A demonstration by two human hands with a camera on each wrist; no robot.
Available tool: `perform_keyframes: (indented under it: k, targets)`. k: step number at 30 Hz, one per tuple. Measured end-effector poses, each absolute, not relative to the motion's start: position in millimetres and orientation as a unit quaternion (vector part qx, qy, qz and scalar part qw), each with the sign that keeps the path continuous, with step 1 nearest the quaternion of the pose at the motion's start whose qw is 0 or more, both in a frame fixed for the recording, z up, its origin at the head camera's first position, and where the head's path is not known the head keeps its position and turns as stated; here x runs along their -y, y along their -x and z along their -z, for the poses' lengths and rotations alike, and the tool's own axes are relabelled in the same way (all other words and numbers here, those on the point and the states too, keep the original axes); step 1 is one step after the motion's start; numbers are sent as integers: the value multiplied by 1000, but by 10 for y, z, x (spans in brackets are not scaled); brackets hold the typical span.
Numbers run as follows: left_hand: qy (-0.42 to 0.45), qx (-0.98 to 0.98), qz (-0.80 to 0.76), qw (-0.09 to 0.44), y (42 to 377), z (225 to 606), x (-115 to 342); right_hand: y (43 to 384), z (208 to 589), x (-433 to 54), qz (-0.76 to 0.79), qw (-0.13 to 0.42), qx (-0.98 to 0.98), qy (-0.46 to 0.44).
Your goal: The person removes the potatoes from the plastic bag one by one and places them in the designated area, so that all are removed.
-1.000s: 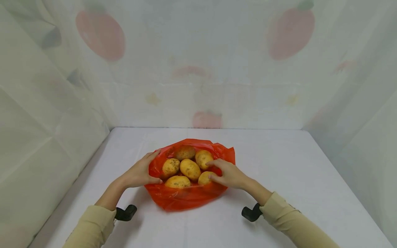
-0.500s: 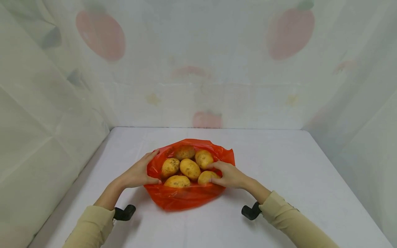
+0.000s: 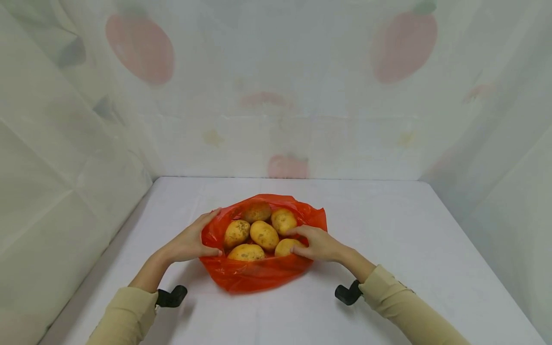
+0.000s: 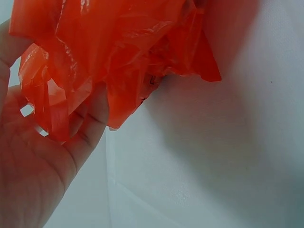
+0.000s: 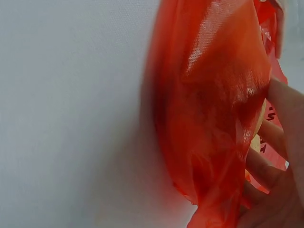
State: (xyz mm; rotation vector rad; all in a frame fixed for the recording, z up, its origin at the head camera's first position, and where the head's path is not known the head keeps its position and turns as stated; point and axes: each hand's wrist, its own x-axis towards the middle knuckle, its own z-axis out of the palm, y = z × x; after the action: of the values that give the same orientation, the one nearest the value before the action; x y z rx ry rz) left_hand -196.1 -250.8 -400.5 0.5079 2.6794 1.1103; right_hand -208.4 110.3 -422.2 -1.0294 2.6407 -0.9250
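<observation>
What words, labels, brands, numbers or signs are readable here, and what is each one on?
None can be read for certain.
Red bag, right wrist view: dark letter-like marks on the plastic, partly hidden and too blurred to read.
Red bag, left wrist view: a small dark mark, too small to read.
Backdrop: faded printed pictures, no visible lettering.

Head view: underside of the front potato (image 3: 245, 252) hidden by the near rim of the bag (image 3: 254, 278); lower-right potato (image 3: 282, 247) partly covered by the right hand (image 3: 320, 243). Sleeves (image 3: 125, 314) cropped by bottom edge. Left wrist view: left hand (image 4: 40, 156) cut by left edge. Right wrist view: black lettering (image 5: 271, 115), right, partly covered, unreadable.
</observation>
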Motion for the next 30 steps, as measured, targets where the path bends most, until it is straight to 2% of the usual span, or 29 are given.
perform_keyframes:
  k: [7, 15, 25, 30]
  targets:
    - [-184, -896, -393, 97, 1964, 4018, 2509, 2079, 4213, -1124, 299, 110, -874, 366]
    - [-153, -906, -376, 117, 1955, 4011, 2499, 2074, 4200, -1177, 290, 162, -867, 371]
    - [-138, -908, -372, 134, 1976, 4003, 2474, 2060, 4182, -1166, 302, 200, -857, 367]
    - [-131, -910, -367, 139, 1971, 3992, 2481, 2049, 4184, -1150, 307, 194, -858, 363]
